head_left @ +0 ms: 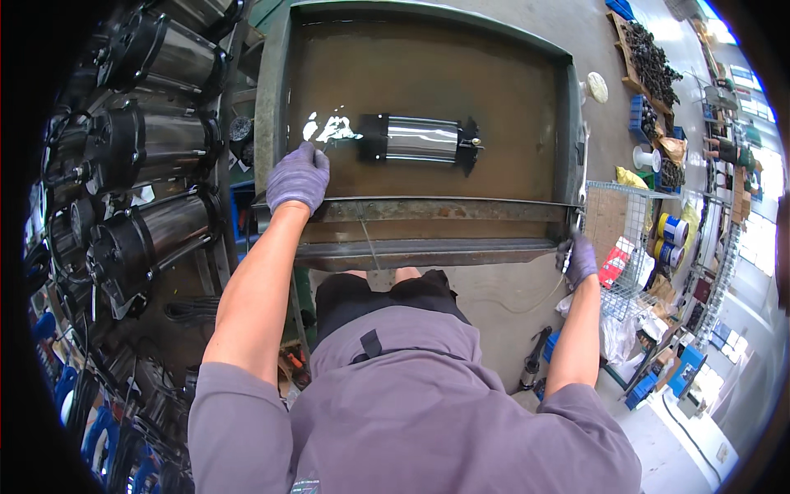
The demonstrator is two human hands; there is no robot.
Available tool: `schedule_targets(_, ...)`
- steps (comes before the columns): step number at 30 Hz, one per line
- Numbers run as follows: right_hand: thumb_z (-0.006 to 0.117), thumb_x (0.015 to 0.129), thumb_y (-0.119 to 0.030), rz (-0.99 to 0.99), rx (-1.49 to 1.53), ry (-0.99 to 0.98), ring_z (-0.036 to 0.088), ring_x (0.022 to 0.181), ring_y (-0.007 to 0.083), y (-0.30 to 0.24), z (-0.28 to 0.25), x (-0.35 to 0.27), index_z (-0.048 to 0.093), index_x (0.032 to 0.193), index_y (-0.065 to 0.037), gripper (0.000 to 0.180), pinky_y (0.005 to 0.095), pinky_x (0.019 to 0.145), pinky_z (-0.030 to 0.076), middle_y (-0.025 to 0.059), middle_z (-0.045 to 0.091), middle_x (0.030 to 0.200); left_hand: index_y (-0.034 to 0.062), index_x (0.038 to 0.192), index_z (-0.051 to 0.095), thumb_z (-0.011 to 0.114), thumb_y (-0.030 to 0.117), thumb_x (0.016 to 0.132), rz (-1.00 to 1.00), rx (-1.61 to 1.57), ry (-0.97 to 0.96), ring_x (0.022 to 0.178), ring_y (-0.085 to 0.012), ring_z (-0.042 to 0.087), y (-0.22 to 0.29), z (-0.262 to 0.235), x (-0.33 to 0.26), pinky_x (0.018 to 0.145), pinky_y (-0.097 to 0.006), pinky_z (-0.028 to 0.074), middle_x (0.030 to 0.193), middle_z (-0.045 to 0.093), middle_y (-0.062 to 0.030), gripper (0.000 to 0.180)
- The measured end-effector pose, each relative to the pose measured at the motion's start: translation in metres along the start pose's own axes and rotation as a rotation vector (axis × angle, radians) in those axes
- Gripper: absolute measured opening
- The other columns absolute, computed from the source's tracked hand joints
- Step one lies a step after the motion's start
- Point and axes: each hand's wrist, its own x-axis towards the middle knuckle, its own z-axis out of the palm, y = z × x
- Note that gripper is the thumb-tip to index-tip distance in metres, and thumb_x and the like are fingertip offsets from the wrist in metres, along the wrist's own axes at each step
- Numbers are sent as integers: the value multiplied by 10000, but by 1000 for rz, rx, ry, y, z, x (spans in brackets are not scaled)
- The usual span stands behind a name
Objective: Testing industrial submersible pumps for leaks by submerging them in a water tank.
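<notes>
A metal tank of brownish water lies in front of me. In its water rests a cylindrical motor or pump body with a shiny steel middle and black ends, lying on its side. My left hand, in a purple-grey glove, is over the tank's near left corner, left of the cylinder and apart from it. Its fingers are curled; what they hold, if anything, is hidden. My right hand, gloved alike, is closed at the tank's near right corner, around something mostly hidden. A thin pale hose runs down from there.
A metal crossbar spans the tank's near side. Steel-and-black motors crowd a rack on the left. To the right stand a wire basket and blue bins. A black pump-like tool stands on the floor.
</notes>
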Motion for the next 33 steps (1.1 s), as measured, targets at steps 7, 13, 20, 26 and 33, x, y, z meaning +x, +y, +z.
schedule_targets(7,578,1052,-486,-176,88,119,394,422,72,-68,29,-33,550,1144,-123,375,248,371,293,-9,532,685,140,1068,656,529,387,1017,-33,-7,-19,1002,-474,673,7,-1,1,861,-581,524,1031,729,-230,282)
schedule_targets(13,634,1030,-455,-626,-64,154,443,438,87,-112,41,-72,563,1198,-83,415,281,384,343,9,549,678,118,1050,657,516,378,1015,-29,32,-25,994,-456,689,7,-2,-2,866,-575,537,1008,738,-222,298)
schedule_targets(20,708,941,-305,-742,-831,-308,639,805,259,-166,138,-67,574,1101,-19,354,403,763,532,160,665,904,135,1050,662,535,378,1018,-45,13,-12,993,-477,667,13,1,0,859,-577,522,1000,727,-229,276)
schedule_targets(26,682,929,-231,-754,-1198,-331,674,1077,474,-162,228,-34,590,1208,0,373,485,930,545,299,706,1099,133,1039,660,538,380,1015,-38,10,23,980,-480,664,5,3,0,846,-582,518,987,724,-233,276)
schedule_targets(33,678,936,-189,-980,-1337,-310,680,993,466,-156,265,-20,619,1114,-23,251,517,883,551,262,719,1005,133,1034,659,541,378,1014,-60,9,0,975,-483,664,6,0,0,844,-582,517,986,723,-233,272)
